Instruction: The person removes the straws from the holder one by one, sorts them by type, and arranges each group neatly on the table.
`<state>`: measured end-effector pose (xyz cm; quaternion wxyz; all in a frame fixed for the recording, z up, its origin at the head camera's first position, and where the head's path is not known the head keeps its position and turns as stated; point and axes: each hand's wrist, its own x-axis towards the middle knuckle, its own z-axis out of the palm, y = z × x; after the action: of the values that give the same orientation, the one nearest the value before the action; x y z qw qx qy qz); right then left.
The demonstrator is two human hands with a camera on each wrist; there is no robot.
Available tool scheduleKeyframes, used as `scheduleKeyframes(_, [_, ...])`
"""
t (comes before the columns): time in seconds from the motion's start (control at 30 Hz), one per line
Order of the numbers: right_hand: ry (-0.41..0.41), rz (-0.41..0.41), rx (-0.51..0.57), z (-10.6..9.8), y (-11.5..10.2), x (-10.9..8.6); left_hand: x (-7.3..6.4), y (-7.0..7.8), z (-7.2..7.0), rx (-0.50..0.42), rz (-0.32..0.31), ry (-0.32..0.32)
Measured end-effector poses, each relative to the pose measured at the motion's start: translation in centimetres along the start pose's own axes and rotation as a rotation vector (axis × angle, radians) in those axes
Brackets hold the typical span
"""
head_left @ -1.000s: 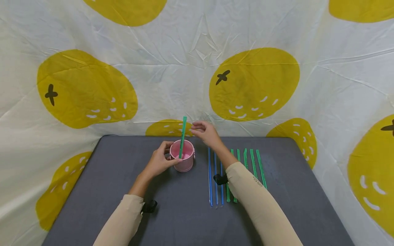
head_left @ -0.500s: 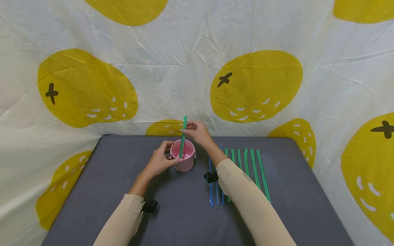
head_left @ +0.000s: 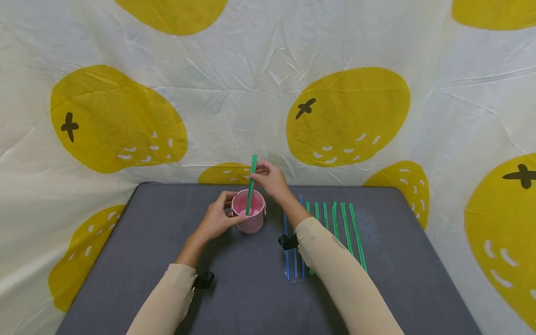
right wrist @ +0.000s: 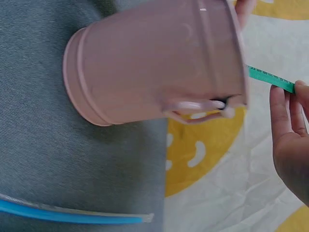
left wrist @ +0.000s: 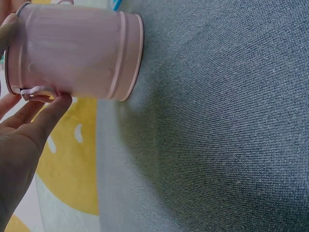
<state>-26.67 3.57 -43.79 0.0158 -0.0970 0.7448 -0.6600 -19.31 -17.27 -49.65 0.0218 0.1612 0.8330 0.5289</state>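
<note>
A small pink bucket [head_left: 251, 226] stands upright on the grey table, with little handles at its sides. My left hand [head_left: 217, 216] holds it from the left, thumb on the near side and fingers behind. In the left wrist view, fingers touch the bucket wall [left wrist: 72, 53] near a handle. A green wrapped straw [head_left: 250, 200] with dark print stands tilted in the bucket, its top well above the rim. Above the bucket's right side, my right hand [head_left: 271, 180] pinches the straw's upper part between thumb and fingers. The straw's lower end is hidden in the right wrist view.
Several green wrapped straws [head_left: 346, 228] lie side by side right of the bucket. Left of them lie blue straws [head_left: 286, 251] in clear wrappers, partly under my right forearm. A white curtain [head_left: 234, 116] with yellow fruit print hangs behind the table [head_left: 247, 288].
My right hand has moved left to the straw and taken hold of it. The straw has since risen slightly and shifted right. My left hand stays on the bucket.
</note>
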Motion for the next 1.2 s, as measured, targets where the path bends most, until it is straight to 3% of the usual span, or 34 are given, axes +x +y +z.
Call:
scheduleKeyframes(0.17, [0.009, -0.035, 0.032, -1.0, -1.4, -0.2, -0.1, 0.0, 0.0, 0.002, -0.012, 0.008])
scheduleKeyframes(0.5, [0.030, -0.186, 0.086, -3.7, -5.5, -1.1, 0.0, 0.2, 0.1, 0.018, -0.014, 0.009])
scheduleKeyframes(0.8, [0.061, -0.300, 0.222, -6.7, -9.0, -2.1, -0.1, 0.1, 0.1, 0.021, -0.021, 0.008])
scheduleKeyframes(1.0, [0.109, -0.327, 0.283, -8.9, -10.5, -3.0, -0.1, 0.1, 0.1, 0.028, -0.016, 0.015])
scheduleKeyframes(1.2, [0.126, -0.331, 0.312, -11.4, -10.5, -3.5, 0.0, 0.0, 0.1, 0.025, 0.018, 0.021])
